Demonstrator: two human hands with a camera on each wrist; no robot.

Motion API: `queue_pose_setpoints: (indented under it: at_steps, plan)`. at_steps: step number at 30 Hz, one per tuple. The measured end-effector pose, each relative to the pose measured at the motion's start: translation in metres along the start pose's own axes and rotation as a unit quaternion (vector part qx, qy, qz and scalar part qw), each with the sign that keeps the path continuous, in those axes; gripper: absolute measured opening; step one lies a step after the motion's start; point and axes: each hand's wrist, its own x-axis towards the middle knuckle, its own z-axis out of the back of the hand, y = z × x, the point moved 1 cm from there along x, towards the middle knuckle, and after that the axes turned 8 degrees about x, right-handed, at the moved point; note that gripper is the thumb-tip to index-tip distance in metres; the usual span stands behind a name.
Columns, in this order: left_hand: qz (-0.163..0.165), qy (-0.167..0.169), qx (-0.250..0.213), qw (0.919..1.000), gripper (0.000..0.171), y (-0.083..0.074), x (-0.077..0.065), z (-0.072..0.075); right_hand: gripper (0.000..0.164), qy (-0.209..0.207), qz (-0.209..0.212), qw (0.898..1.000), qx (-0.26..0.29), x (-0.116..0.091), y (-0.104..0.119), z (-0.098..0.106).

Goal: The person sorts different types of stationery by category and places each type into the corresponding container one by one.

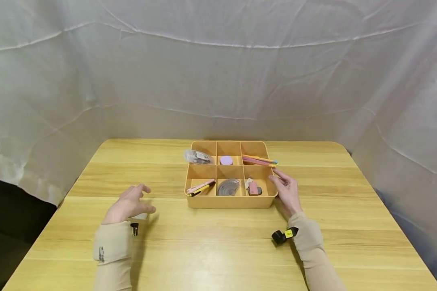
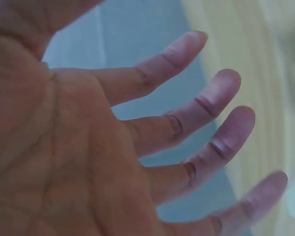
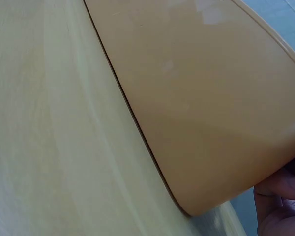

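A tan desk organizer with several compartments stands on the table. My right hand grips its right wall, thumb over the rim; in the right wrist view curled fingers show beside the organizer's corner. To the left, my left hand hovers above the table, its fingers spread and holding nothing. The left wrist view shows the bare palm. Partly hidden below that hand is a small white item.
Pens, a clear round coil and a pink eraser lie in the front compartments. Behind are a clear plastic package, a lilac round item and colored pens jutting past the right rim. A pale curtain hangs behind the table.
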Motion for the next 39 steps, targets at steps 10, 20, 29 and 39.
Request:
queue_pose_setpoints:
  at_steps: [10, 20, 29, 39]
  plan:
    - [0.067, 0.037, 0.011, 0.9970, 0.073, 0.017, 0.004, -0.007, 0.047, -0.001, -0.001, 1.000, -0.008, 0.000, 0.001, 0.000]
    - [0.060, 0.052, 0.034, 0.9963, 0.065, 0.024, 0.009, -0.015, 0.048, 0.002, 0.000, 1.000, -0.009, -0.001, 0.001, 0.000]
    - [0.065, 0.054, 0.022, 0.9962, 0.060, 0.021, 0.010, -0.013, 0.050, -0.001, -0.002, 1.000, -0.007, -0.001, 0.001, 0.000]
    - [0.058, 0.048, 0.002, 0.9972, 0.050, 0.022, 0.011, -0.015, 0.048, -0.003, 0.008, 1.000, -0.008, 0.001, 0.000, 0.000]
